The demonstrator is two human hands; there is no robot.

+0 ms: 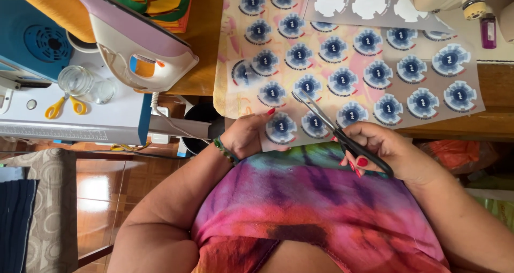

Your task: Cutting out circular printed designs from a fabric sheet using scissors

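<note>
At sheet [342,75] near edge: scissors [342,136], right hand [393,152].

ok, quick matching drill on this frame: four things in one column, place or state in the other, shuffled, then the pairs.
Things:
1. black-handled scissors
2. yellow-handled scissors
3. clothes iron
4. sheet of round blue badges

Places or states:
A. lying on the white surface beside a glass jar
B. held in the right hand, blades open
C. spread on the wooden table, near edge gripped by the left hand
D. standing at the table's left end

Pairs: 1-B, 2-A, 3-D, 4-C
</note>
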